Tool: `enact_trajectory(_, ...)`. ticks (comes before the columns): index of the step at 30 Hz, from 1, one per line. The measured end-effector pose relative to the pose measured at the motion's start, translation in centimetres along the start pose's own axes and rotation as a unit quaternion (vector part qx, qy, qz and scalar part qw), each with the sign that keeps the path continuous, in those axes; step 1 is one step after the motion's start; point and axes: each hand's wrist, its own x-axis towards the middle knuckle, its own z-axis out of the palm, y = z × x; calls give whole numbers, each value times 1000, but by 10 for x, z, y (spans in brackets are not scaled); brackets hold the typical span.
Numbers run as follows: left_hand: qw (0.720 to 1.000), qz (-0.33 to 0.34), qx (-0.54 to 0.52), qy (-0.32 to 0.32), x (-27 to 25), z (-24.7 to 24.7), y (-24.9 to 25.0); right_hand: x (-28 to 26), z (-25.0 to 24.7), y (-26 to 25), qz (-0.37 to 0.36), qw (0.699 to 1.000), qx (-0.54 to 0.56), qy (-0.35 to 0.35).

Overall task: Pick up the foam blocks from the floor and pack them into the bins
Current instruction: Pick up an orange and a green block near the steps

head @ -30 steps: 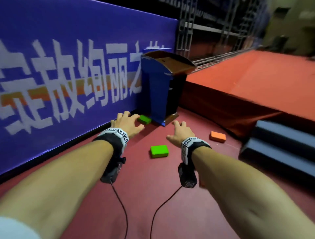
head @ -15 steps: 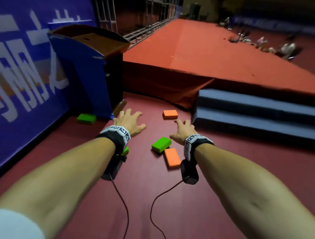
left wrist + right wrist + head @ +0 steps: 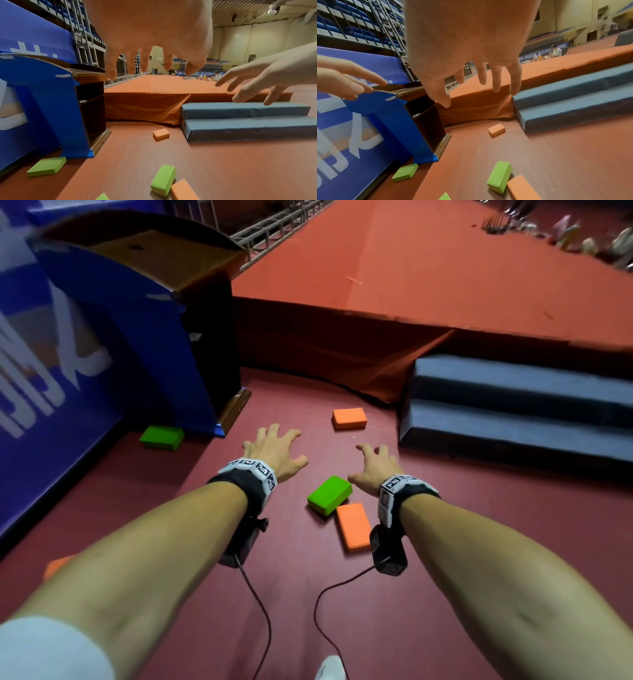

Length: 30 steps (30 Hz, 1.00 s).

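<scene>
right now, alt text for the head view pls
Two bare hands, left hand and right hand, reach empty over a red floor strewn with foam blocks: a green block against an orange block, another orange block farther off.

Blue banner (image 3: pixel 68 392) with white characters stands left of the fingers. Blue-sided wooden lectern (image 3: pixel 144 313) ahead-left of the fingers, its base on the dark red floor (image 3: pixel 445 542). Orange-covered raised platform (image 3: pixel 428 268) beyond the fingertips. Two grey-blue padded steps (image 3: pixel 513 412), stacked, ahead-right. Metal truss railing (image 3: pixel 274 224) far beyond. People seated in the distance (image 3: pixel 216 75), blurred.
</scene>
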Motion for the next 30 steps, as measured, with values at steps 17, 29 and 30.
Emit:
enact_trajectory(17, 997, -29, -25, -65, 289, 84, 6, 295, -4, 5, -4, 997, -66, -33)
enact_trajectory(29, 990, -93, -44, -96, 424, 123, 29, 462, -14, 20, -86, 989, -91, -75)
enact_trajectory(30, 988, -109, -49, -98, 429, 130, 35, 475, -13, 26, -96, 987, -94, -86)
